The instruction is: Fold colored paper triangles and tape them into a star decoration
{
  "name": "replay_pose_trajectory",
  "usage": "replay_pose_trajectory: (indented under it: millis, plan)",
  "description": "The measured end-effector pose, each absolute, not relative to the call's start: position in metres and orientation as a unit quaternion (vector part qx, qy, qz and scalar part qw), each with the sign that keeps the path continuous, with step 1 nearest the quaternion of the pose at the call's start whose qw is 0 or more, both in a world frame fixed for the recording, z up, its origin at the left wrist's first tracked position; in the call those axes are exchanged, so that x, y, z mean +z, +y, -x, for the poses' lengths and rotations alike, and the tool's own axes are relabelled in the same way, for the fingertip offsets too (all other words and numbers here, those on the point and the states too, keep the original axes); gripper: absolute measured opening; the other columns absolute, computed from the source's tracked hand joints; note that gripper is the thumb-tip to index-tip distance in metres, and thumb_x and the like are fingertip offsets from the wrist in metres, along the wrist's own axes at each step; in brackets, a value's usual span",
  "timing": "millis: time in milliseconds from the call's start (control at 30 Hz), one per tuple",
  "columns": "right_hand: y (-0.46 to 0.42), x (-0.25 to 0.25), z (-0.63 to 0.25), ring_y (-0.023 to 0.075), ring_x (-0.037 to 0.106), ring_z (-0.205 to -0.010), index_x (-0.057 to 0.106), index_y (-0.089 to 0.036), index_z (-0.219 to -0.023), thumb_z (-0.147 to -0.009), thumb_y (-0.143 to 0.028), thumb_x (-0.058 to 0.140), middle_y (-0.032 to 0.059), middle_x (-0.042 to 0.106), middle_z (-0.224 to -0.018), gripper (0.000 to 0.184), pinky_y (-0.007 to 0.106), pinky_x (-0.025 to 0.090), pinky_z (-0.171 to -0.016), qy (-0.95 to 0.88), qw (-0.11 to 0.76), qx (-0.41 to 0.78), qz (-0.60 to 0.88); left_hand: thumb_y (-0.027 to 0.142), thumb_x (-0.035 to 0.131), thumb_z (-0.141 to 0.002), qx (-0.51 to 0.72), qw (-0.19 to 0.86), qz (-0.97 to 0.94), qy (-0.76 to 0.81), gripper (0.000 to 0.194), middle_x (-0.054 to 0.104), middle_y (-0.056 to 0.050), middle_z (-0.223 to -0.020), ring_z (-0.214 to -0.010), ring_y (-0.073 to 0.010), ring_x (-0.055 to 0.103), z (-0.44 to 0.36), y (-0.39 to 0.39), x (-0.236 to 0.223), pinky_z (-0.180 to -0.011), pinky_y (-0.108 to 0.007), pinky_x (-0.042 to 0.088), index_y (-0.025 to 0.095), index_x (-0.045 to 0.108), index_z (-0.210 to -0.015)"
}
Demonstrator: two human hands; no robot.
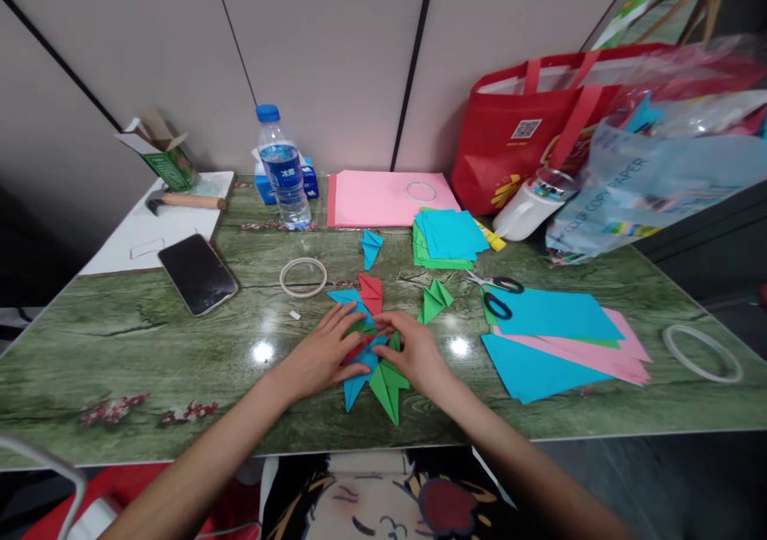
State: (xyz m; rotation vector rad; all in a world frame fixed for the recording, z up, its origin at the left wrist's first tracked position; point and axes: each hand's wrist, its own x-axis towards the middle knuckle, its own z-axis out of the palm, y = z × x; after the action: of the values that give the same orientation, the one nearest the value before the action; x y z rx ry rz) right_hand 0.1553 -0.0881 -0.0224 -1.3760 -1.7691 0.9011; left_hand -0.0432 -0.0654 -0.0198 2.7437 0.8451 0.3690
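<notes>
An assembly of folded paper pieces (pixel 383 384) in blue, green and red lies on the green table near its front edge. My left hand (pixel 323 352) rests on its left side, fingers stretched flat over the paper. My right hand (pixel 413 352) presses on its right side, fingers curled down onto the folds. Loose folded pieces lie just beyond: a red one (pixel 371 291), a green one (pixel 435 300) and a blue one (pixel 370 246).
Scissors (pixel 498 294) and stacked blue and pink sheets (pixel 557 340) lie to the right, tape rolls (pixel 304 276) (pixel 702 352) on either side. A phone (pixel 197 273), water bottle (pixel 281 168), pink paper (pixel 383 196), small paper squares (pixel 448 236), white mug (pixel 530 203) and red bag (pixel 527 133) stand behind.
</notes>
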Motion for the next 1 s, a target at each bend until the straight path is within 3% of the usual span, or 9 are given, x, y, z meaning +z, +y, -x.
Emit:
replay_pose_trajectory:
  millis: [100, 233, 300, 467, 733, 1000]
  plan:
    - [-0.09, -0.022, -0.156, 0.0173, 0.06, -0.082, 0.059, -0.02, -0.1, -0.069, -0.009, 0.067, 0.0052, 0.06, -0.098, 0.034, 0.035, 0.05, -0.079, -0.694, 0.364, 0.334, 0.524, 0.047, 0.049, -0.087, 0.117, 0.106, -0.944, 0.289, 0.045, 0.043, -0.011, -0.136, -0.136, -0.0306, 0.026, 0.042, -0.065, -0.018, -0.109, -0.056, 0.028, 0.025, 0.048, -0.126]
    - [-0.097, -0.017, -0.168, 0.0193, 0.06, -0.091, 0.058, -0.021, -0.107, -0.079, -0.02, 0.061, 0.0091, 0.057, -0.111, 0.028, 0.036, 0.051, -0.081, -0.683, 0.383, 0.309, 0.54, 0.044, 0.049, -0.088, 0.115, 0.1, -0.945, 0.289, 0.038, 0.044, -0.009, -0.133, -0.135, -0.0309, 0.028, 0.042, -0.065, -0.016, -0.109, -0.056, 0.029, 0.027, 0.053, -0.121]
    - [-0.104, -0.012, -0.177, 0.0201, 0.062, -0.087, 0.057, -0.021, -0.112, -0.082, -0.027, 0.059, 0.0108, 0.058, -0.111, 0.031, 0.035, 0.052, -0.076, -0.654, 0.374, 0.289, 0.59, 0.045, 0.048, -0.088, 0.115, 0.102, -0.945, 0.288, 0.039, 0.045, -0.009, -0.132, -0.134, -0.0307, 0.029, 0.042, -0.065, -0.016, -0.108, -0.056, 0.029, 0.028, 0.051, -0.123]
    - [-0.127, -0.008, -0.186, 0.0189, 0.062, -0.057, 0.052, -0.017, -0.114, -0.081, -0.041, 0.058, 0.0026, 0.064, -0.069, 0.041, 0.03, 0.05, -0.054, -0.579, 0.281, 0.4, 0.652, 0.045, 0.048, -0.088, 0.111, 0.103, -0.945, 0.29, 0.042, 0.045, -0.01, -0.132, -0.135, -0.0317, 0.027, 0.042, -0.066, -0.016, -0.108, -0.055, 0.03, 0.027, 0.05, -0.126]
    - [-0.131, -0.022, -0.162, 0.014, 0.058, -0.062, 0.056, -0.019, -0.094, -0.072, -0.024, 0.062, 0.0013, 0.062, -0.075, 0.023, 0.026, 0.05, -0.056, -0.565, 0.36, 0.434, 0.603, 0.046, 0.048, -0.088, 0.11, 0.1, -0.946, 0.287, 0.044, 0.045, -0.01, -0.133, -0.135, -0.0316, 0.027, 0.043, -0.066, -0.017, -0.109, -0.055, 0.028, 0.027, 0.049, -0.128]
    - [-0.12, -0.022, -0.17, 0.0139, 0.056, -0.063, 0.067, -0.019, -0.097, -0.071, -0.019, 0.064, 0.0036, 0.061, -0.08, 0.025, 0.026, 0.049, -0.057, -0.649, 0.331, 0.339, 0.595, 0.054, 0.051, -0.083, 0.118, 0.115, -0.944, 0.286, 0.053, 0.045, -0.011, -0.134, -0.136, -0.0327, 0.026, 0.043, -0.067, -0.017, -0.109, -0.056, 0.027, 0.025, 0.05, -0.127]
